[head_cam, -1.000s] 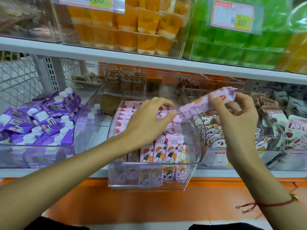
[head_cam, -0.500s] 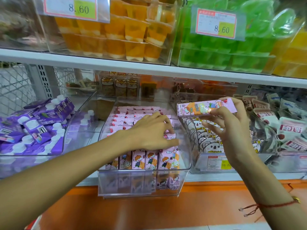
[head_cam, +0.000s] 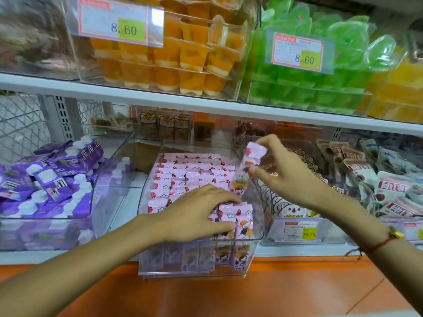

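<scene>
there, the right hand (head_cam: pixel 290 179) pinched a pink packet (head_cam: pixel 248 170) between thumb and fingertips, one grip near its top end and one near its middle. the packet stood almost upright, tilted a little, over the right side of the clear bin (head_cam: pixel 194 267). its lower end dipped toward the pink packets (head_cam: pixel 190 175) that filled the bin in tight rows, all standing on end; whether it touched them could not be told. the left hand (head_cam: pixel 199 213) lay over the front rows in the bin, fingers fairly straight and spread across the packet tops, thumb along the front-most ones. it pressed on them and gripped nothing. a red cord bracelet (head_cam: pixel 386 242) sat on the right wrist, to the right of the bin and toward its front. left of the bin, another clear tray held purple pouches (head_cam: pixel 52 179) with white caps. just right of the bin stood a container of white packs (head_cam: pixel 288 209) printed with cartoon faces. above the bin ran a white shelf board (head_cam: pixel 160 99). on it were orange jelly cups (head_cam: pixel 183 58) straight above the bin and green jelly cups (head_cam: pixel 320 83) above and to its right, each behind a price tag (head_cam: pixel 116 24) that read 8.60. below the bin's front ran an orange ledge (head_cam: pixel 229 294).
</scene>
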Tool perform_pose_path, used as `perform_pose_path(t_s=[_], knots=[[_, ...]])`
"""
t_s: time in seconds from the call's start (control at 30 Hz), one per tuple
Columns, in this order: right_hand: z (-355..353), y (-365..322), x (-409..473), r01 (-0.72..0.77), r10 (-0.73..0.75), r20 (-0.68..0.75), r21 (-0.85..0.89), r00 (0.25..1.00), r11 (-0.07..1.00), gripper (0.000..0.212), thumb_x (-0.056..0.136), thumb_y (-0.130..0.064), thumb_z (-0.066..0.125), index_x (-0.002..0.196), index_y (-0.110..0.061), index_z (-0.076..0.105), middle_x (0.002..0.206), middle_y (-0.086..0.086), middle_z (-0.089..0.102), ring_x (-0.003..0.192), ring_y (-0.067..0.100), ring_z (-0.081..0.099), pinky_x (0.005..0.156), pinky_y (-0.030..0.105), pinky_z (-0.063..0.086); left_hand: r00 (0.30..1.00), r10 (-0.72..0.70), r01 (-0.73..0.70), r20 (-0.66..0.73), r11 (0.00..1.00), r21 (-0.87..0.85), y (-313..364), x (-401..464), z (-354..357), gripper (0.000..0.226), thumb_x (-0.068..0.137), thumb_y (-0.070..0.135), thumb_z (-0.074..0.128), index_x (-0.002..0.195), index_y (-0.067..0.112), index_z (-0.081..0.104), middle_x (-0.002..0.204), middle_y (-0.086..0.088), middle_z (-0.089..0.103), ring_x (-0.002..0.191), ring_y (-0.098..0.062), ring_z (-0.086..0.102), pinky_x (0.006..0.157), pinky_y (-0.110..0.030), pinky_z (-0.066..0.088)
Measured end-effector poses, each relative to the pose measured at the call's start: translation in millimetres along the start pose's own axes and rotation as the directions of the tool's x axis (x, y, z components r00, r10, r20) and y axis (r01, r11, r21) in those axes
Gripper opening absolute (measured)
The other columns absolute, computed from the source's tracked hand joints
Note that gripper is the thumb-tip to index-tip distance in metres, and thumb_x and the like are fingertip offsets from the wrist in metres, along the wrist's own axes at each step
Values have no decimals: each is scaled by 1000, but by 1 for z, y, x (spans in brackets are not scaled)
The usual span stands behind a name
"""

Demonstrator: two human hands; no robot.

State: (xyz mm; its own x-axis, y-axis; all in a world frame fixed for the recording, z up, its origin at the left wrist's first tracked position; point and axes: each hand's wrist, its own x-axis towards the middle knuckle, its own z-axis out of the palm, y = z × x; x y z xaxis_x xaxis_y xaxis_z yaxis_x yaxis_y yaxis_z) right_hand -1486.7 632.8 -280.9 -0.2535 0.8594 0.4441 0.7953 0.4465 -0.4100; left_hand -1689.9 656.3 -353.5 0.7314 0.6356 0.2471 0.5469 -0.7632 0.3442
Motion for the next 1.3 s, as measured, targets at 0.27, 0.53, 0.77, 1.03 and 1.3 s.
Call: perform_pose_path(t_s=[0.27,0.53,0.77,1.03,1.3], knots=[[25,-5,22,126,2,251,-491,968,862,27,87,-25,65,113,-23,63,122,2,59,118,20,45,88,32,40,1000,8,-7,-9,997,79,0,0,0,55,91,54,52,141,35,40,134,13,51,119,-4,38,96,-24,34],[33,-4,-24,-120,79,-168,-253,983,960,37,86,-29,66,122,-26,56,109,-7,57,92,11,54,74,23,38,996,-62,60,-59,998,-35,8,5,-7,39,98,50,37,128,32,56,106,13,64,97,-6,51,81,-30,44],[53,14,-58,-359,364,5,185,931,915,27,85,-21,67,108,-27,55,78,-10,56,54,2,54,57,27,41,969,-218,230,119,968,-100,10,53,-19,18,88,31,62,102,26,73,70,20,61,68,-2,56,67,-26,47],[49,13,-61,-307,320,-49,184,946,934,20,85,-29,66,99,-35,53,67,-16,57,56,-5,54,56,17,41,954,-267,245,-136,956,-161,17,60,-24,13,93,27,59,92,21,70,86,7,68,79,-12,64,79,-38,55],[22,-21,-40,-176,234,-243,237,941,955,27,84,-41,56,106,-27,62,90,-11,64,78,4,58,65,24,48,698,-291,-59,-654,887,-457,35,16,-44,9,95,30,56,98,24,63,93,12,67,90,-8,64,84,-39,54]])
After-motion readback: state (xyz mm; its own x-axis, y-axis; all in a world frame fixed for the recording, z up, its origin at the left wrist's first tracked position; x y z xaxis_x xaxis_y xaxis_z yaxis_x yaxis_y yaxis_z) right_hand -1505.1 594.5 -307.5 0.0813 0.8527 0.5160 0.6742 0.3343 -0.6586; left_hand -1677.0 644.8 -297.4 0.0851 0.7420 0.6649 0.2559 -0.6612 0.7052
